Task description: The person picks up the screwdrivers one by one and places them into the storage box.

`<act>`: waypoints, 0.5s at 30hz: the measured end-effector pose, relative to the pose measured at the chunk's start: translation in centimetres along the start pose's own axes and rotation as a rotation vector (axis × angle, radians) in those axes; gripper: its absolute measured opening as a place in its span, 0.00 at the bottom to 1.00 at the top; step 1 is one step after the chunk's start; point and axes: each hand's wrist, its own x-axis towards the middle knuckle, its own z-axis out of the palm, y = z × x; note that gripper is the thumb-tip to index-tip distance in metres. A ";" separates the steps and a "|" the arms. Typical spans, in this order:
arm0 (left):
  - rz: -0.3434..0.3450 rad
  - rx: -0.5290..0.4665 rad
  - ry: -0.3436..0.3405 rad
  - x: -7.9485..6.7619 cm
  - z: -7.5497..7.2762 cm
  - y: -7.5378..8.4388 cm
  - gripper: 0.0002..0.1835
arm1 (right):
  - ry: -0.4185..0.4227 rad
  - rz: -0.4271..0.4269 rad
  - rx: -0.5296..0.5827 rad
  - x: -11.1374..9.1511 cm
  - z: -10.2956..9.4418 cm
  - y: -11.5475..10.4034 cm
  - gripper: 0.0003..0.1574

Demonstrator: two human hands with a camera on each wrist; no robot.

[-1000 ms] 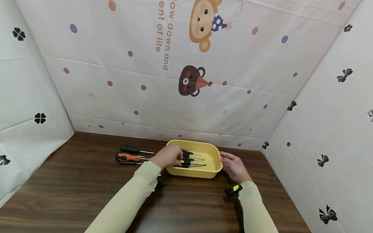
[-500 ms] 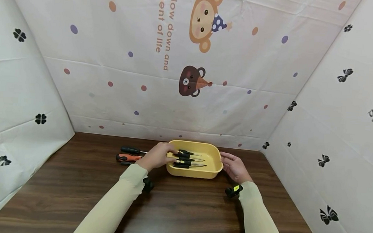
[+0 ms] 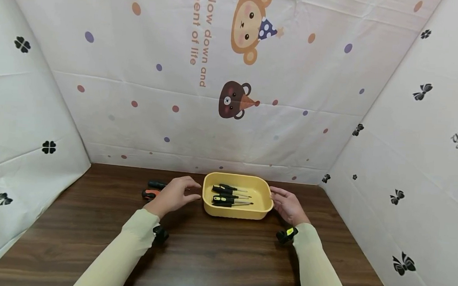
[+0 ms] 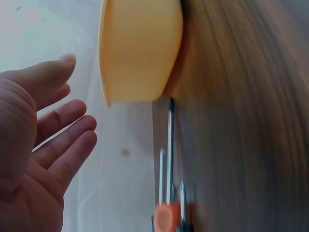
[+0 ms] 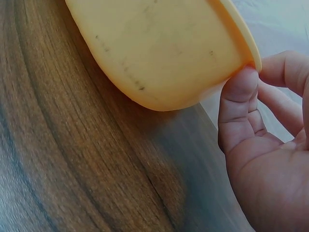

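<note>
A yellow plastic basin (image 3: 261,200) stands near the back of the table with several black-handled screwdrivers (image 3: 225,199) lying in it, shafts pointing right. Just left of its wall is my left hand (image 3: 173,196), fingers spread and holding nothing. Below that hand, an orange-handled screwdriver (image 4: 166,218) and others lie on the table, shafts towards the basin; the hand partly hides them in the head view. At the basin's right end my right hand (image 3: 288,206) pinches the rim, the thumb (image 5: 240,89) under the lip and a finger on its far side.
Left of the left hand, a black screwdriver handle (image 3: 157,184) shows on the brown wooden table (image 3: 222,252). A printed white cloth wall (image 3: 167,121) rises right behind the basin, and further cloth walls stand at both sides.
My left hand has drawn back leftwards out of the basin, its fingers opening, leaving the screwdrivers inside uncovered. The right hand has stayed at the rim.
</note>
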 end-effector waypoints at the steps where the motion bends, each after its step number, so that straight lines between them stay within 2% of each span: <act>1: -0.004 -0.001 0.008 -0.3 -0.2 -0.2 0.19 | 0.004 0.004 0.004 0.0 0.0 0.0 0.31; 7: -0.021 -0.017 0.044 -2.1 -1.1 -1.7 0.18 | 0.005 0.005 -0.007 0.0 0.0 0.0 0.32; 15: -0.037 -0.049 0.096 -3.9 -1.6 -3.4 0.17 | -0.024 -0.014 0.006 -0.1 -0.1 -0.1 0.32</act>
